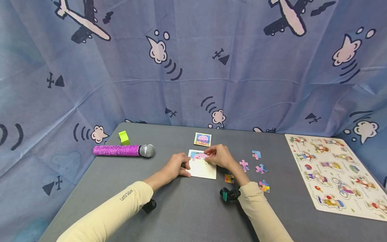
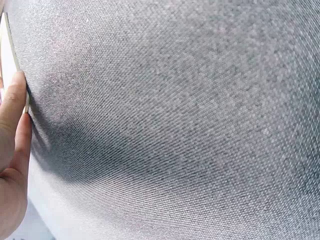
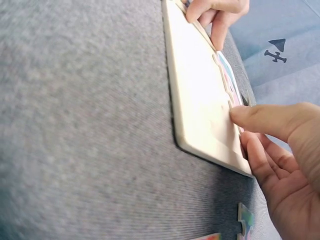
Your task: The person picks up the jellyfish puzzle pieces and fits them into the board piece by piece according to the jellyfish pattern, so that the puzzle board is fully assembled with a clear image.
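A shallow cream puzzle tray [image 1: 203, 170] lies on the grey table, pieces of a pink and blue picture [image 1: 198, 155] along its far side. My left hand [image 1: 177, 165] grips the tray's left edge; its fingers [image 2: 15, 100] show against that edge in the left wrist view. Over the tray's far right part, my right hand [image 1: 220, 156] pinches a puzzle piece between thumb and fingers, mostly hidden by them. The right wrist view shows that thumb [image 3: 250, 116] low over the tray [image 3: 200, 105]. A small card with a pink jellyfish [image 1: 202, 139] lies just beyond.
Loose puzzle pieces [image 1: 256, 154] lie right of the tray, one [image 1: 229, 178] close by the right wrist. A purple glittery microphone [image 1: 118, 150] and a lime-green block [image 1: 124, 137] are at the left. A large picture board [image 1: 335, 174] lies far right; a patterned blue curtain [image 1: 193, 67] hangs behind.
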`<control>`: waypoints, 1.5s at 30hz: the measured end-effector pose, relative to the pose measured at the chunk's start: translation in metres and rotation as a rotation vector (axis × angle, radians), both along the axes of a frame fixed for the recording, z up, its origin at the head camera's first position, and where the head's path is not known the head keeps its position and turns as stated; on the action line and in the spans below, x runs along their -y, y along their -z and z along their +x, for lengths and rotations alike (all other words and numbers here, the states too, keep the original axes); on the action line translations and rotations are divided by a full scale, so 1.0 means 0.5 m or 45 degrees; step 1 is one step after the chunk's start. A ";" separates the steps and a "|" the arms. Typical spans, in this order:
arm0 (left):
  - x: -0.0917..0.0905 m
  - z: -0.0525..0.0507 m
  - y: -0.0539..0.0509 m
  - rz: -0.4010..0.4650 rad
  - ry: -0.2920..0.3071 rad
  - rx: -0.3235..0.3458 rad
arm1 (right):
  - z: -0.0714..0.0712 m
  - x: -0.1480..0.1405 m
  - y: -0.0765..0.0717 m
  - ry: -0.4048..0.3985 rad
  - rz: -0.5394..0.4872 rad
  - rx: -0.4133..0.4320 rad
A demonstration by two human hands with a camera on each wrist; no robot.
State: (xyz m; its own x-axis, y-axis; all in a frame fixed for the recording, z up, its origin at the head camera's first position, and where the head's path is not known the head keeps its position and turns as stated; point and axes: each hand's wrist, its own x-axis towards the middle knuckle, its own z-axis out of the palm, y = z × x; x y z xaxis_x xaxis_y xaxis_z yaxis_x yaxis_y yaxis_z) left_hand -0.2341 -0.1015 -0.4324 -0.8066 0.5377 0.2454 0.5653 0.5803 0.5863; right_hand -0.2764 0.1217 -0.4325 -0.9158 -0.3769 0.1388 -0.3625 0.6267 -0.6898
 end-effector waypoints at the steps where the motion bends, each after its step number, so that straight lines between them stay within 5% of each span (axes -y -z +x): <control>1: -0.001 0.000 0.000 0.000 -0.003 0.006 | 0.000 0.000 0.000 -0.003 -0.009 0.002; 10: -0.013 -0.006 -0.008 -0.037 0.001 0.007 | -0.004 -0.017 0.006 -0.006 -0.108 0.024; 19: -0.015 -0.002 -0.003 -0.020 0.009 0.009 | 0.001 -0.049 0.010 0.026 -0.414 0.201; 45: -0.005 -0.001 -0.004 0.017 0.000 0.008 | 0.001 -0.225 -0.002 0.234 -0.455 0.154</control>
State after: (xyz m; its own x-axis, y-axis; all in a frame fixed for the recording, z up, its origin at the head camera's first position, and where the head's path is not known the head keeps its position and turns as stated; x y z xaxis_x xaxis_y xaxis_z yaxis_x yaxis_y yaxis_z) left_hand -0.2348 -0.0989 -0.4302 -0.8082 0.5345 0.2471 0.5613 0.5725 0.5976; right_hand -0.2757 0.2343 -0.4314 -0.9811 -0.1534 0.1183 -0.1698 0.3872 -0.9062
